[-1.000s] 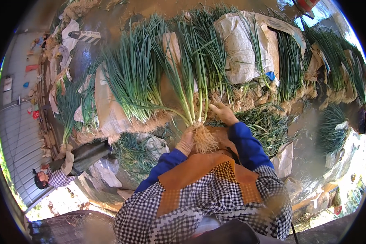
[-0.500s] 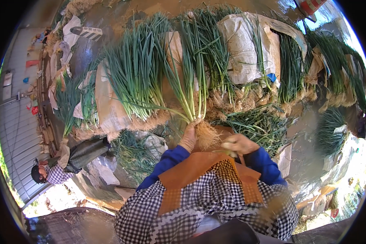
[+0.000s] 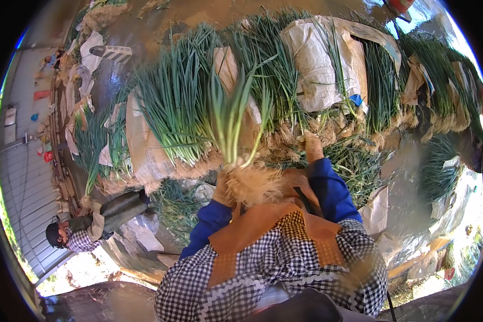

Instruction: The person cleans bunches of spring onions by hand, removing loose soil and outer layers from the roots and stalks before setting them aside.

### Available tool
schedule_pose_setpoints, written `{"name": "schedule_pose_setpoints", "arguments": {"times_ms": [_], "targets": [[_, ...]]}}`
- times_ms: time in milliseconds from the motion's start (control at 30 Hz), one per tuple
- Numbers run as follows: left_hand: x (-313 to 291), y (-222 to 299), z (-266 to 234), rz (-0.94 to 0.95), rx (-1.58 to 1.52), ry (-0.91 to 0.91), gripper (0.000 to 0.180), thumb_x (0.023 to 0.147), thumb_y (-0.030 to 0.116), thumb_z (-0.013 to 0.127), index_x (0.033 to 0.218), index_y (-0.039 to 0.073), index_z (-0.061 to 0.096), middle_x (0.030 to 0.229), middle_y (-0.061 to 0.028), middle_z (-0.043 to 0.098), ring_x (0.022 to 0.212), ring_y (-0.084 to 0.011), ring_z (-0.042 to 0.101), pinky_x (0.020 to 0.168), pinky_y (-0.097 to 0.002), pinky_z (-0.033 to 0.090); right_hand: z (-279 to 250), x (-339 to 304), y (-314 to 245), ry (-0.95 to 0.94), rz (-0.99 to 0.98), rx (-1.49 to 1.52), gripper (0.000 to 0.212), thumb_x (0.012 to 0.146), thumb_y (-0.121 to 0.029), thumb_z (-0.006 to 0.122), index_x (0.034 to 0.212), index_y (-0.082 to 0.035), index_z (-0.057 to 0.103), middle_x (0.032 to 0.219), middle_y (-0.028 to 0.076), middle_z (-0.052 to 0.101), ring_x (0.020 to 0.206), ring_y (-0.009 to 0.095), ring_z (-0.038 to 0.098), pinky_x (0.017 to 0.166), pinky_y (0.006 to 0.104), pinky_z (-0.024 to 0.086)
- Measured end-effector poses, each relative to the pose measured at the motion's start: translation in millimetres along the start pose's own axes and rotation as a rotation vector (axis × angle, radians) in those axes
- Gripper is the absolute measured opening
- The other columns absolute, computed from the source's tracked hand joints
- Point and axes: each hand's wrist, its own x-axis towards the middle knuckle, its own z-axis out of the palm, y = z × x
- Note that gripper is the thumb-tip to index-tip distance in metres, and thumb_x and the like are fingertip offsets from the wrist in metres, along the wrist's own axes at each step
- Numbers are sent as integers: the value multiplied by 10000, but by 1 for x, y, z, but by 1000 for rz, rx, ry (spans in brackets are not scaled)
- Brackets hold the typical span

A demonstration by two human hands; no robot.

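My left hand point(image 3: 221, 190) is closed round the lower end of a small bunch of green onions point(image 3: 234, 134), just in front of my lap. The leaves point away from me, and a shaggy ball of tan roots point(image 3: 252, 185) hangs toward me, covering part of the hand. Further out and to the right, my right hand point(image 3: 312, 147) is closed with curled fingers, near the root ends of the laid-out onions. What it holds, if anything, is too small to make out. An orange-brown apron point(image 3: 260, 219) lies over my checked clothing.
A long row of green onions point(image 3: 180, 96) with sacking point(image 3: 316, 64) between bundles runs across in front. Loose green leaves point(image 3: 354, 169) lie at the right, more point(image 3: 177, 206) at the left. Another person point(image 3: 78, 236) bends at the far left. A striped post point(image 3: 111, 52) stands beyond.
My right hand has moved from beside my lap outward to the row. My left hand has shifted left and slightly toward me with the green onions, whose roots now spread wider.
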Motion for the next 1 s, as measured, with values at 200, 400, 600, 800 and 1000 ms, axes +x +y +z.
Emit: {"name": "schedule_pose_setpoints", "arguments": {"times_ms": [200,400,600,800,1000], "targets": [[9,-14,-49,130,478,207,282,737,210,637,927,7,596,852,-64,615,798,-150,577,788,-308,475,137,-43,2,-525,-45,-517,416,931,-377,399,874,-15,596,906,120,609,737,141,546,646,228,438],[-7,-2,-70,189,336,34,318,706,241,636,926,16,588,991,-70,580,923,-196,531,873,-290,397,100,-3,14,166,178,-324,397,927,-374,402,883,-27,590,537,-10,473,493,131,440,443,250,367],[17,-35,-111,57,98,312,198,699,88,619,870,0,571,891,-60,596,799,-174,563,750,-300,481,153,-23,31,-421,-826,-826,364,889,-377,446,879,-43,588,777,186,615,648,333,586,541,406,465],[7,4,-95,64,169,207,237,721,160,615,917,54,532,924,-99,543,861,-196,523,805,-326,460,110,53,53,-49,31,-1153,389,892,-372,418,1094,-61,535,1046,173,545,907,284,536,788,389,405],[-20,65,-69,113,-247,29,427,746,119,563,1161,69,475,900,-77,533,811,-173,517,758,-327,497,129,37,15,-294,-82,-551,231,872,-207,507,1021,-35,549,840,31,557,711,119,503,614,242,397]]}}
